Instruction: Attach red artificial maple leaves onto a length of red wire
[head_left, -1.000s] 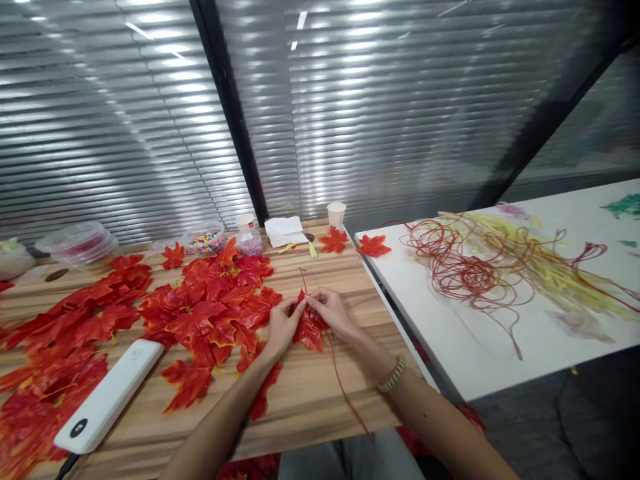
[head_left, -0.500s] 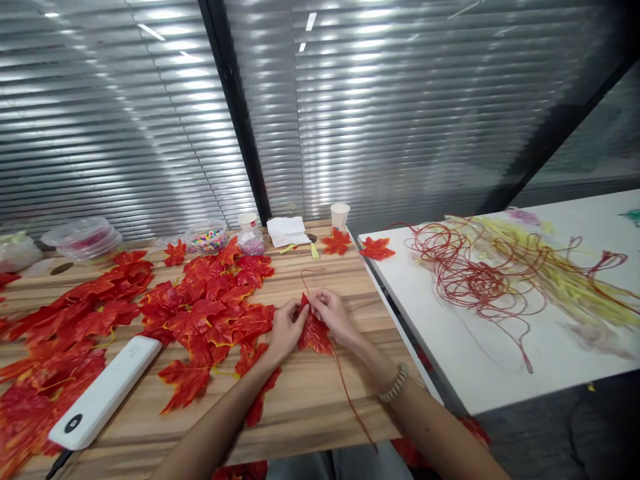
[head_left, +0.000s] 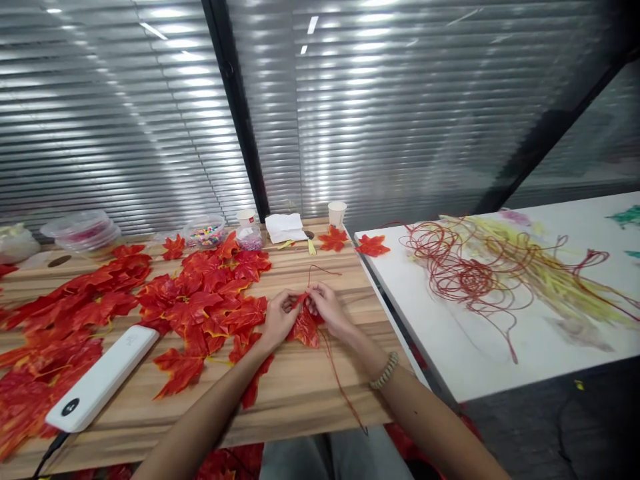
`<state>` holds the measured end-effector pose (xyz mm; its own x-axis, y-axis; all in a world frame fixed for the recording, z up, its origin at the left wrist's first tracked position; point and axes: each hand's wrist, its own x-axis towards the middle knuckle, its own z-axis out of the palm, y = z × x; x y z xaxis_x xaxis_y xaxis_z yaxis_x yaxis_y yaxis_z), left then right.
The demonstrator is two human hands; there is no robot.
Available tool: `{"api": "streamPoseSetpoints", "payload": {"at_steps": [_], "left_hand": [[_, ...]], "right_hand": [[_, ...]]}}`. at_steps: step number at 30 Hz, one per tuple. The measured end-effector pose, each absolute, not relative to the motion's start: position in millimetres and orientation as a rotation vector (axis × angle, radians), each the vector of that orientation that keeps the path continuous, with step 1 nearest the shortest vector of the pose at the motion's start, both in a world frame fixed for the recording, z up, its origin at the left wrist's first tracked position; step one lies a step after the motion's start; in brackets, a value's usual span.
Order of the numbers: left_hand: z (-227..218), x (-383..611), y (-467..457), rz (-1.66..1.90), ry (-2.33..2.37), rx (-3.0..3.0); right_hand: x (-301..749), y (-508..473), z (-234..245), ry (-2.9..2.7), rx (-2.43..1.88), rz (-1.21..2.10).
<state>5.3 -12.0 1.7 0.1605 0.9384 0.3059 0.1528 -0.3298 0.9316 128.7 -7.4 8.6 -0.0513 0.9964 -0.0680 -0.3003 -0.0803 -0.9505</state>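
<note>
Over the wooden table, my left hand (head_left: 281, 317) pinches the edge of a red artificial maple leaf (head_left: 306, 331) between thumb and fingers. My right hand (head_left: 326, 308) is closed at the same spot, its fingertips meeting the left ones at the leaf's upper end. A thin red cord (head_left: 340, 380) runs with the leaf: one end curls up above my fingers, and a longer length trails down toward the table's front edge. Exactly how the cord meets the leaf is hidden by my fingers.
Red maple leaves (head_left: 200, 300) are heaped to the left, beside a white power bank (head_left: 103, 380). Behind stand a tub of colourful beads (head_left: 206, 233), a paper cup (head_left: 337, 213) and white paper (head_left: 286, 228). Tangled red cord (head_left: 467, 273) and yellow tassels (head_left: 550, 267) lie on the white table.
The cord end above my fingers now bends farther to the right. Both hands remain together on the leaf, which has turned slightly; the whole view has shifted a little.
</note>
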Motion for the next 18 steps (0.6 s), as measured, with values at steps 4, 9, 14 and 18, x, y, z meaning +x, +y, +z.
{"api": "streamPoseSetpoints", "payload": {"at_steps": [4, 9, 14, 18], "left_hand": [[6, 5, -18, 1.240, 1.092, 1.763], [7, 6, -17, 1.262, 1.143, 1.742], [-3, 6, -5, 1.250, 1.095, 1.554], [-7, 2, 1, 1.272, 1.083, 1.561]], "right_hand": [[129, -6, 8, -0.968, -0.947, 1.446], [130, -3, 5, -1.105, -0.958, 1.361], [132, 0, -2, -1.231, -0.985, 1.224], [132, 0, -6, -1.343, -0.977, 1.132]]}}
